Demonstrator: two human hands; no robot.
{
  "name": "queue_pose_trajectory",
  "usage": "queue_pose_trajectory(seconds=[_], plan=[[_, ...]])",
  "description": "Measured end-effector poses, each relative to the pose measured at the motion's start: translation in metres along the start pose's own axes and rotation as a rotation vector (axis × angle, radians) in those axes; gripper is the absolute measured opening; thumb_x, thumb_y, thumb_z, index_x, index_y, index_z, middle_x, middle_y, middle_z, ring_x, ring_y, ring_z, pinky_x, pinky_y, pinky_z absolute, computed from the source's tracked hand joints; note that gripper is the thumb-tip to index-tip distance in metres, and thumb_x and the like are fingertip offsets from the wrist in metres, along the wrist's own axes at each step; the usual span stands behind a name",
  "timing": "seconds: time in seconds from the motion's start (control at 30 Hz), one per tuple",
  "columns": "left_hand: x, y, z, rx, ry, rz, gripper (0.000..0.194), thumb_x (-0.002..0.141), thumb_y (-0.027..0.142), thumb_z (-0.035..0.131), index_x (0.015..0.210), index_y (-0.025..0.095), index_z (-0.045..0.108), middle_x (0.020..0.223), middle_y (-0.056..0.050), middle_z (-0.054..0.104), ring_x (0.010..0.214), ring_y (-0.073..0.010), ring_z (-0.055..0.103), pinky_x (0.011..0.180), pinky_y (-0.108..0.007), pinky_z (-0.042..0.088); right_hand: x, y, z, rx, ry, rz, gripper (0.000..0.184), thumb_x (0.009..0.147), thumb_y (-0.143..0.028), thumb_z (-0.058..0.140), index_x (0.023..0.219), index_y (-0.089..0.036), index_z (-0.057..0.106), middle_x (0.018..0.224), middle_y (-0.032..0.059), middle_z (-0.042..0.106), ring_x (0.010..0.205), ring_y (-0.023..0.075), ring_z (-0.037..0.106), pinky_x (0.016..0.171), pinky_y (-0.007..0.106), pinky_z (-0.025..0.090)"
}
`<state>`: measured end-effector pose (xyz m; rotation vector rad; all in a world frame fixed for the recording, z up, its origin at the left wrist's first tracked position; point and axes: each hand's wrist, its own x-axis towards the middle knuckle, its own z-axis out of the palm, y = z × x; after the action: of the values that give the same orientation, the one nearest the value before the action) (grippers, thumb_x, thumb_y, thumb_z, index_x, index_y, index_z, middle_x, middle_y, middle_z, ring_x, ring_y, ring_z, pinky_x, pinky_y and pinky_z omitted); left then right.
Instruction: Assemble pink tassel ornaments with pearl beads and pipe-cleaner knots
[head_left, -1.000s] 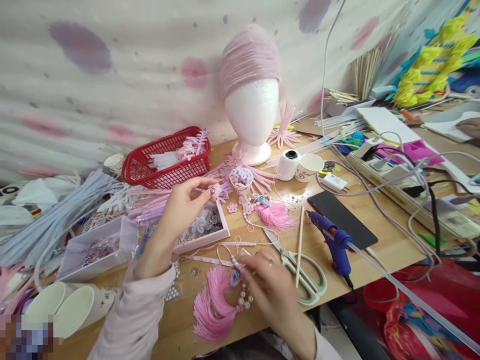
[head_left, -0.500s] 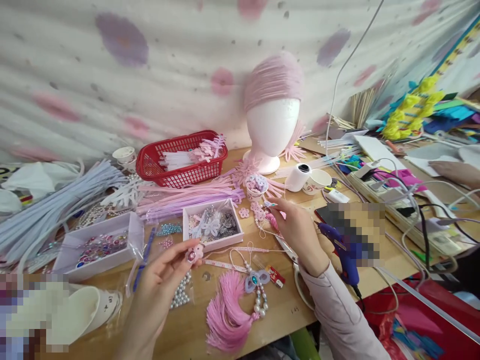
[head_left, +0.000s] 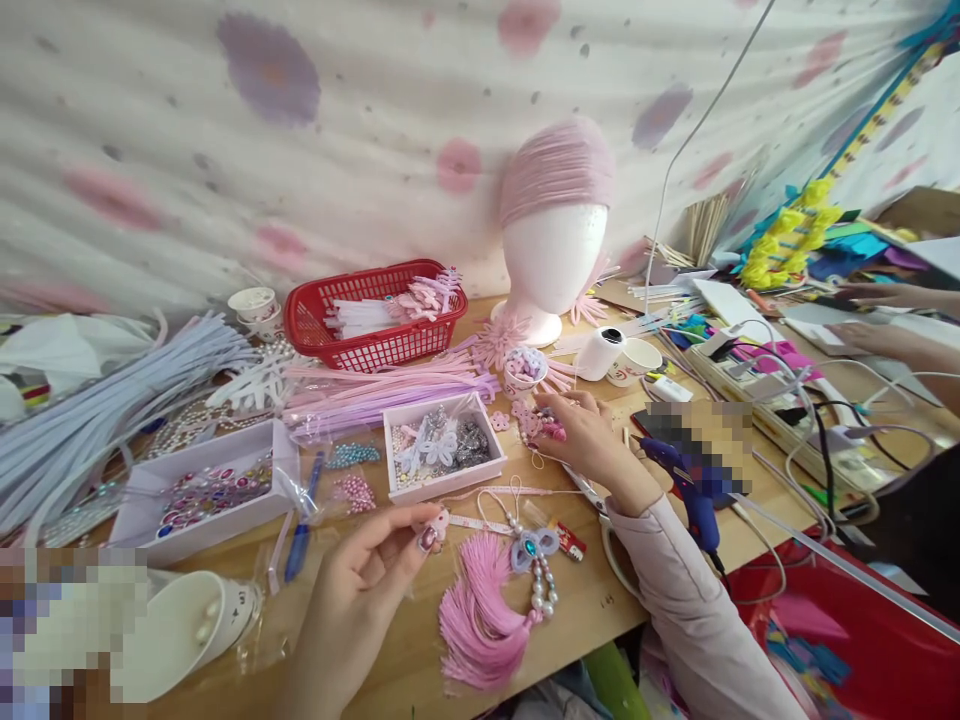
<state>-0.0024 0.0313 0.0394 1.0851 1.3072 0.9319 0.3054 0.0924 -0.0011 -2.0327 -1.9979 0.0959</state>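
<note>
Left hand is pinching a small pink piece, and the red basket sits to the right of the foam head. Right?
Not quite: the red basket sits to the left of the foam head, as the head view shows. The left hand is pinching a small pink piece.

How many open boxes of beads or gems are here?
2: the left box, holding gems, and the middle box, in front of the red basket. Others may be hidden.

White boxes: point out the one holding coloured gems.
The left box, beside the blue pen: it holds red and blue gems. The other box, nearer the left hand, holds pale flowers instead.
</note>
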Motion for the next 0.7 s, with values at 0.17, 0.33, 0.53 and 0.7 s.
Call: queue_pose_trajectory(seconds=[0.17,0.33,0.53,0.7], plan=[[-0.003,0.000,0.001,0.075,-0.014,0.003,0.020,0.078,0.039,0.075,0.091,0.025,0.082,0.104,-0.007,0.082,0.101,-0.0269,0.076,0.092,-0.035,0.062,-0.007,0.003,-0.002,-0.029,-0.025,0.044,0.020,0.092,-0.029,0.066,0.106,-0.023,0.078,0.107,0.0125,0.080,0.115,0.0378,0.058,0.097,0.052,0.036],[0.004,0.008,0.005,0.091,-0.045,0.032,0.019,0.080,0.038,0.074,0.093,0.026,0.082,0.101,-0.005,0.082,0.096,-0.0240,0.077,0.089,-0.032,0.063,-0.003,0.000,-0.001,-0.025,-0.010,0.078,0.014,0.092,-0.024,0.065,0.091,-0.021,0.079,0.107,0.0139,0.077,0.111,0.0361,0.057,0.093,0.049,0.036],[0.022,0.041,0.011,0.281,-0.136,0.251,0.018,0.082,0.036,0.073,0.096,0.031,0.084,0.103,-0.002,0.083,0.096,-0.0228,0.077,0.082,-0.028,0.063,-0.006,0.009,-0.012,0.048,0.008,0.107,0.015,0.089,-0.016,0.064,0.094,-0.023,0.077,0.097,0.0094,0.078,0.106,0.0316,0.062,0.084,0.039,0.039],[0.024,0.051,0.022,0.299,-0.076,0.262,0.018,0.083,0.038,0.071,0.094,0.031,0.083,0.103,-0.002,0.083,0.097,-0.0235,0.077,0.076,-0.027,0.063,-0.005,0.007,-0.020,0.099,-0.010,0.103,0.014,0.083,-0.012,0.068,0.081,-0.023,0.078,0.085,0.0068,0.078,0.093,0.0285,0.066,0.084,0.038,0.039]])
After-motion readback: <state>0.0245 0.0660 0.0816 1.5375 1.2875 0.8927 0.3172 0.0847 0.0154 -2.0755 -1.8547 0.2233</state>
